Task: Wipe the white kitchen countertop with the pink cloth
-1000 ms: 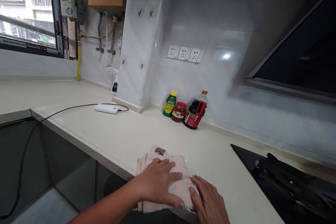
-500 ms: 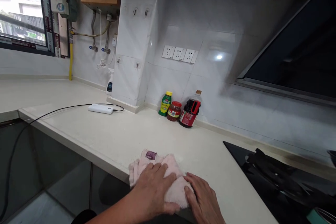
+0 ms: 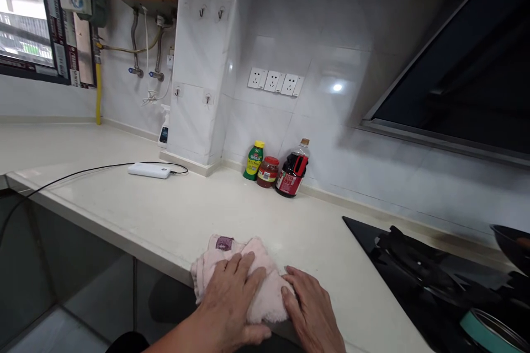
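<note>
Resting left hand (image 3: 227,297), spread-fingered, on pink cloth (image 3: 270,285) at near counter edge (image 3: 136,245); touching cloth's right side with right hand (image 3: 311,306); cannot tell if gripping.

Thumb of the left hand (image 3: 227,298), earlier on the pink cloth (image 3: 265,299), now past its near edge

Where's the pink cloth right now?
In the head view, the pink cloth is at lower centre, at the front edge of the counter, beneath the left hand, with the right hand at its right side.
</note>
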Action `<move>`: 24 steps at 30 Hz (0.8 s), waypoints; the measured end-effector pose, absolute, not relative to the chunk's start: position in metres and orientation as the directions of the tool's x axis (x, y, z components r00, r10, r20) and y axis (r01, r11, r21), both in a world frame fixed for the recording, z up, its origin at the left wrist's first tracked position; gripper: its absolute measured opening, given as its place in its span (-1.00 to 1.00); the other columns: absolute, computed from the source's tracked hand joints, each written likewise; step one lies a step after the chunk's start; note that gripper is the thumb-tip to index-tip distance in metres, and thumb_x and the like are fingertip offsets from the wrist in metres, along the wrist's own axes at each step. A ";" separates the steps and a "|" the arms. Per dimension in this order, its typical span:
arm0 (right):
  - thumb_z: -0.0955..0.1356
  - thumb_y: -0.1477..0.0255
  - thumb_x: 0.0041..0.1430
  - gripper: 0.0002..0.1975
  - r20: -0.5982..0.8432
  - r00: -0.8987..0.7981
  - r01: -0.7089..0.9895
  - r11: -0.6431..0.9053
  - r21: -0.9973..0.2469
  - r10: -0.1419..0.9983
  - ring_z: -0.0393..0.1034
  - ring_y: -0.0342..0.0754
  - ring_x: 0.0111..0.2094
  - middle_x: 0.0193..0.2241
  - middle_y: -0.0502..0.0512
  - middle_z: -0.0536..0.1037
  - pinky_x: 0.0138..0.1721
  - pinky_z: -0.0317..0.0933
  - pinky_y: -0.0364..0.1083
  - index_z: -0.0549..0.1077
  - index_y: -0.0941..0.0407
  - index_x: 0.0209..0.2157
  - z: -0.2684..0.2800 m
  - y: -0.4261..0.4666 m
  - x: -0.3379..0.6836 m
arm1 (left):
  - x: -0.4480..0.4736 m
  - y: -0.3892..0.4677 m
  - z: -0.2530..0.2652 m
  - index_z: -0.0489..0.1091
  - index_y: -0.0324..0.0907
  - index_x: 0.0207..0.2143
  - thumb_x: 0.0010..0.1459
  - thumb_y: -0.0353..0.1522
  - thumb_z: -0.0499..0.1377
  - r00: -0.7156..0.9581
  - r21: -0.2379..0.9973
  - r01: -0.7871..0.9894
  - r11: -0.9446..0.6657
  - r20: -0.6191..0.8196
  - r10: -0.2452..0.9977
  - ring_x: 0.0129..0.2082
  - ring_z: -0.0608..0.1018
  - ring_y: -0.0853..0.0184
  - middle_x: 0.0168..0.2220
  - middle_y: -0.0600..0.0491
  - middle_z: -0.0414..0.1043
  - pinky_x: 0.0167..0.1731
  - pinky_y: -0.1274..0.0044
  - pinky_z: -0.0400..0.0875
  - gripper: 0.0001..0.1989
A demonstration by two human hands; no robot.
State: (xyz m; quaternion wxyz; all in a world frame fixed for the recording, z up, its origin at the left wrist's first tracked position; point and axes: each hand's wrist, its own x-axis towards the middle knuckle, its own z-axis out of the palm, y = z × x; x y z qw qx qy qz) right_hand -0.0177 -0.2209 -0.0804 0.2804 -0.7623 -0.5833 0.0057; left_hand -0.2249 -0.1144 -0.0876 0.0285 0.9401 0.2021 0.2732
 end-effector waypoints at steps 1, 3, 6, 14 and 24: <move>0.09 0.09 0.37 -0.53 0.314 0.334 0.877 -0.170 -0.450 0.889 0.16 0.13 0.24 0.18 0.10 0.39 0.23 0.06 0.26 0.47 -0.01 -0.02 -0.078 -0.221 -0.020 | -0.228 -0.114 -0.089 0.11 -0.06 0.33 -0.04 -0.01 0.40 0.770 0.165 0.354 -0.921 0.507 0.387 0.34 0.17 -0.22 0.40 -0.23 0.05 0.21 -0.06 0.17 -0.04; 0.09 0.07 0.37 -0.55 0.316 0.348 0.863 -0.169 -0.476 0.883 0.17 0.13 0.22 0.15 0.10 0.40 0.21 0.07 0.24 0.46 -0.01 -0.09 -0.075 -0.222 -0.023 | -0.235 -0.112 -0.086 0.17 -0.09 0.29 -0.04 -0.11 0.42 0.782 0.178 0.322 -0.930 0.504 0.367 0.35 0.16 -0.18 0.39 -0.20 0.07 0.22 -0.02 0.17 -0.11; 0.09 0.07 0.40 -0.58 0.344 0.328 0.864 -0.132 -0.486 0.880 0.22 0.10 0.17 0.09 0.08 0.43 0.18 0.08 0.20 0.43 -0.01 -0.13 -0.075 -0.223 -0.024 | -0.251 -0.103 -0.073 0.20 -0.16 0.26 0.02 -0.25 0.37 0.819 0.203 0.265 -0.943 0.469 0.331 0.34 0.21 -0.05 0.35 -0.20 0.15 0.26 0.11 0.20 -0.23; 0.09 0.09 0.44 -0.60 0.431 0.353 0.875 -0.129 -0.467 0.830 0.31 0.04 -0.09 -0.18 0.06 0.43 -0.03 0.12 0.09 0.32 0.03 -0.31 -0.070 -0.222 -0.035 | -0.285 -0.061 -0.060 0.19 0.07 0.32 0.05 -0.18 0.33 0.880 0.155 0.223 -0.962 0.393 0.267 0.25 0.38 0.02 0.30 -0.03 0.30 0.21 0.19 0.23 -0.22; 0.13 0.16 0.44 -0.71 0.614 0.309 0.905 -0.026 -0.425 0.726 0.28 0.08 -0.04 -0.07 0.10 0.42 -0.04 0.18 0.13 0.34 -0.02 -0.05 -0.044 -0.207 -0.087 | -0.245 -0.080 -0.060 0.36 -0.01 0.21 0.07 -0.18 0.37 0.842 0.058 0.420 -0.905 0.347 0.413 0.18 0.39 -0.11 0.25 -0.16 0.33 0.02 0.11 0.36 -0.36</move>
